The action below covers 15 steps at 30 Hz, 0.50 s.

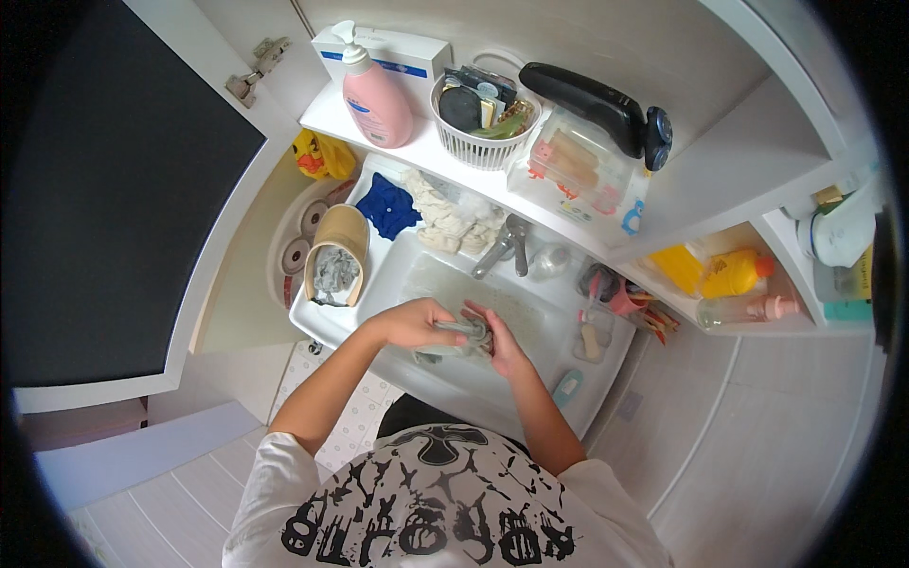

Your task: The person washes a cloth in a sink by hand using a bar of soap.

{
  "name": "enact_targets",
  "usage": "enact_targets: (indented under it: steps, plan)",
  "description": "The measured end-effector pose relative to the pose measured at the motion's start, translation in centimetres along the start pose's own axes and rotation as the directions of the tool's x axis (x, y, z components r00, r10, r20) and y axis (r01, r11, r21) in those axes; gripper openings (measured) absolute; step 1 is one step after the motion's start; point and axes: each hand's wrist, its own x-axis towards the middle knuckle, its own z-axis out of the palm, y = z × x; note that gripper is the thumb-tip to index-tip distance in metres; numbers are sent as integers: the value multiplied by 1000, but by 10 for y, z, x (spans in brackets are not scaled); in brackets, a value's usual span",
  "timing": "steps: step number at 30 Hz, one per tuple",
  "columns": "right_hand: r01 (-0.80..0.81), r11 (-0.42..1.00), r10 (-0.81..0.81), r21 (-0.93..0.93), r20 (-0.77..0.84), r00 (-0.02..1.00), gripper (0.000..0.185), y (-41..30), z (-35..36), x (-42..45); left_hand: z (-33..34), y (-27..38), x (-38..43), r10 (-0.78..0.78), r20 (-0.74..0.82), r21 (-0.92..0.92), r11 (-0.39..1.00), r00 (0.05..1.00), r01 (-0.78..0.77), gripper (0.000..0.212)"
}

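Both my hands are over the white washbasin (497,397), gripping a wet grey-green cloth (465,328) between them. My left hand (419,325) closes on the cloth's left part with the thumb along it. My right hand (503,341) presses against the cloth's right end, its fingers pointing up and away. Part of the cloth hangs below my left hand. Cloudy water (511,305) with specks of foam lies in the basin beyond my hands. A metal faucet (495,257) stands at the basin's back edge.
Left on the rim are a tan holder (343,231) with crumpled grey material, a blue cloth (389,206) and cream cloths (454,220). On the right lie a soap dish (591,341) and a teal brush (567,388). Above hangs a shelf (454,167) with a pink pump bottle (376,99) and a shaver (596,99).
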Motion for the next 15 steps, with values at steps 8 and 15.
enact_targets:
  steps: [8, 15]
  plan:
    - [-127, 906, 103, 403, 82, 991, 62, 17, 2, 6, 6, -58, 16, -180, -323, -679, 728, 929, -95, 37]
    - [7, 759, 58, 650, -79, 995, 50, -27, 41, -3, 52, -41, 24, -243, -715, -381, 922, 656, -74, 28]
